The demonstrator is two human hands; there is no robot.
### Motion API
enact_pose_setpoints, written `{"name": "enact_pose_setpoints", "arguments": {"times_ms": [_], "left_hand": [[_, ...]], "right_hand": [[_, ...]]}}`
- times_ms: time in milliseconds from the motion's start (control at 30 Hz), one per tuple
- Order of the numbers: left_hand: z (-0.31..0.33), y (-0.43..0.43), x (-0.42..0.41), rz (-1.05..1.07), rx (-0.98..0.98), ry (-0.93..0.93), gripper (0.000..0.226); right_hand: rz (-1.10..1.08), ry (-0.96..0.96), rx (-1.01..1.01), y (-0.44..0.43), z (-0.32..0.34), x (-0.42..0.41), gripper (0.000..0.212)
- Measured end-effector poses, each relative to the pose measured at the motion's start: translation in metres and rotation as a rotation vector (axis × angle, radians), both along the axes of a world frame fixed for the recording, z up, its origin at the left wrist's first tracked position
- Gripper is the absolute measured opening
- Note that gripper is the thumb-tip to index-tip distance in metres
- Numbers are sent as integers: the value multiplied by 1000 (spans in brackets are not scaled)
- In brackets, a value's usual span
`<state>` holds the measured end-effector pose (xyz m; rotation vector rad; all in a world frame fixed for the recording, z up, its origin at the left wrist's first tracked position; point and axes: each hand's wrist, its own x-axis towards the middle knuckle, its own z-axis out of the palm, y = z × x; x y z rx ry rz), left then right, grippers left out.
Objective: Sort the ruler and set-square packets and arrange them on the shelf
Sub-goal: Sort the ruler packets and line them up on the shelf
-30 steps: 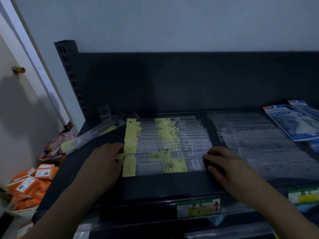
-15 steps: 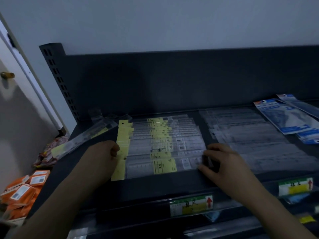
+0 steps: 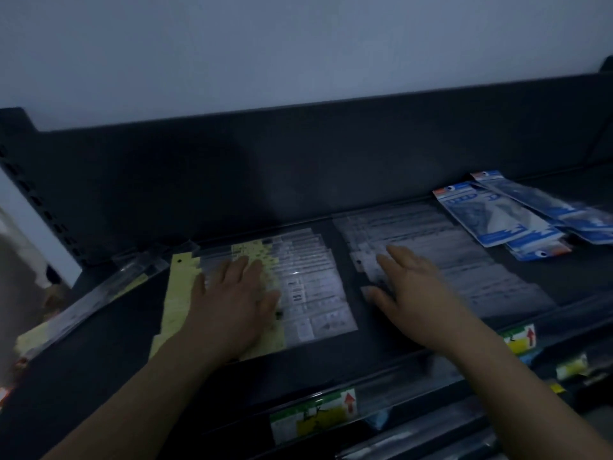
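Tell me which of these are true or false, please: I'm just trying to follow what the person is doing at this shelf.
1. The left hand lies flat on the yellow-carded ruler packets. True.
2. The right hand lifts a blue packet off the shelf. False: it rests with straight fingers on the clear packets and grips nothing.
3. The blue packets lie to the right of the clear packets. True.
4. The price label on the shelf's front edge bears a blue arrow. False: its arrow is red and points up.
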<state>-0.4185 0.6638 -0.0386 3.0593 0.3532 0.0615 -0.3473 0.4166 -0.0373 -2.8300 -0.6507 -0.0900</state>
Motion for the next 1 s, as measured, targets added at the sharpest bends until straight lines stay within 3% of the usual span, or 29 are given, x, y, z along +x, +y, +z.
{"name": "enact_pose_setpoints", "arguments": {"times_ms": [100,200,400,600,1000], "left_hand": [[-11,-12,15,45,-82,195,75],[-16,-16,15,80,-79,269,80],[6,-26,44,122,-107,246,81],[-7,-36,57,150,-64,345,85],[-10,-51,79,188,-43,271,86]], "right_hand": [[-18,260,-179,-9,-6,13,74],[-2,396,-170,-15,-6,15,74],[6,176,-147,-32,8,67,66],[-12,262,-215,-45,-19,90,73],[15,241,-227,-48,-16,112,80]]}}
